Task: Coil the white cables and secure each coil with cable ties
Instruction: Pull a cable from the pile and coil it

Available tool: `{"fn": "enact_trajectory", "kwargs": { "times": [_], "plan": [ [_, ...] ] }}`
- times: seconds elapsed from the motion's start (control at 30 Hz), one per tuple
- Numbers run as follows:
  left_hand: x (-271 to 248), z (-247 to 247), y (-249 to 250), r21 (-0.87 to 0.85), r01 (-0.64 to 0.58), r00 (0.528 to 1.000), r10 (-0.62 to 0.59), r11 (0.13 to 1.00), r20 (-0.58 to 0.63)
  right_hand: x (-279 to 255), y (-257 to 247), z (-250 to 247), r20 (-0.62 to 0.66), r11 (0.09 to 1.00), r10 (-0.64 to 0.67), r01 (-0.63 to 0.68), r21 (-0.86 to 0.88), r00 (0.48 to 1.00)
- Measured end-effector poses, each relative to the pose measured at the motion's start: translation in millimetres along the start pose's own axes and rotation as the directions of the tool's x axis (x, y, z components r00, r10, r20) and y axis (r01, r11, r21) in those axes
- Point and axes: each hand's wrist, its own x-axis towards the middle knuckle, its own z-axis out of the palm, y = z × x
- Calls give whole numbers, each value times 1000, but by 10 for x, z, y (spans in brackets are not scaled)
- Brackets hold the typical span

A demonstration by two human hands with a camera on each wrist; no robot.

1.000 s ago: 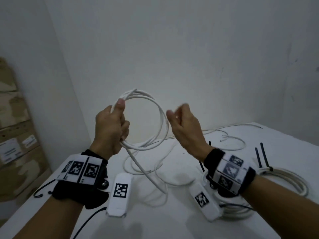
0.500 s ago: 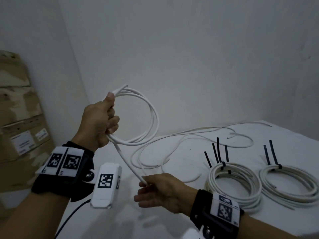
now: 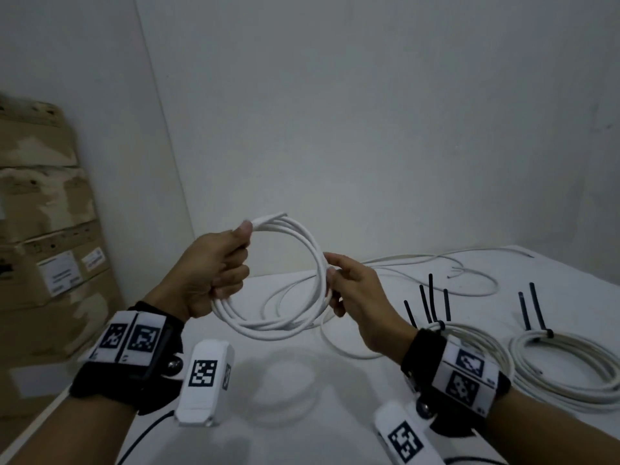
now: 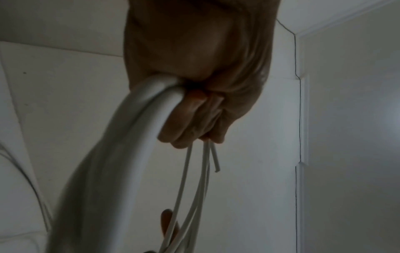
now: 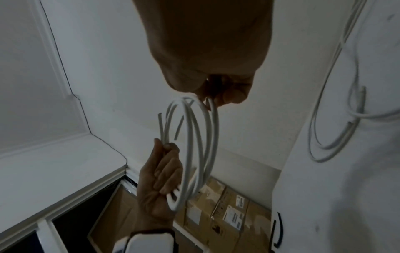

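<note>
The left hand (image 3: 214, 276) clenches the stacked loops of the white cable coil (image 3: 288, 280) above the table (image 3: 302, 414) — keeping the turns aligned. The right hand (image 3: 355, 290) pinches the opposite arc, guiding the trailing cable (image 3: 419, 263) in.

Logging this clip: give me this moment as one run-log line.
stage: coiling | left hand: grips coil | right hand: pinches coil's far side | tied coils on table: two
</note>
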Motion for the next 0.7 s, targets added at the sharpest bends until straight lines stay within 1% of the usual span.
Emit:
{"fn": "enact_trajectory", "kwargs": {
  "times": [0.1,0.17,0.27,0.33,0.37,0.43,0.5,0.53,0.63,0.7],
  "plan": [
    [32,125,-19,15,-17,1000,17,1000,0,124,-106,-74,18,1000,8,-8,18,1000],
    [58,184,-26,13,-33,999,33,999,-21,149,-164,-114,26,998,16,-18,59,1000],
    [108,277,-71,34,-72,993,75,997,-86,117,-215,-115,9,993,24,-25,115,1000],
    [146,346,-139,76,-95,983,105,993,-150,95,-249,-99,-13,995,53,-52,89,998],
    [166,374,-176,99,-104,976,121,990,-182,93,-254,-96,-22,998,34,-33,51,999],
    [198,415,-248,132,-128,959,156,983,-235,94,-240,-104,-37,994,-89,86,-62,995],
    [221,440,-307,180,-170,943,213,969,-255,102,-212,-130,-34,967,-208,200,-158,978],
    [229,449,-332,215,-193,936,246,957,-252,116,-192,-142,-35,956,-235,225,-186,971],
    [241,481,-392,284,-233,917,307,930,-254,172,-137,-184,-64,960,-222,207,-187,973],
    [237,499,-420,306,-233,914,315,923,-255,209,-128,-219,-63,981,-154,144,-133,986]
  ]
}}
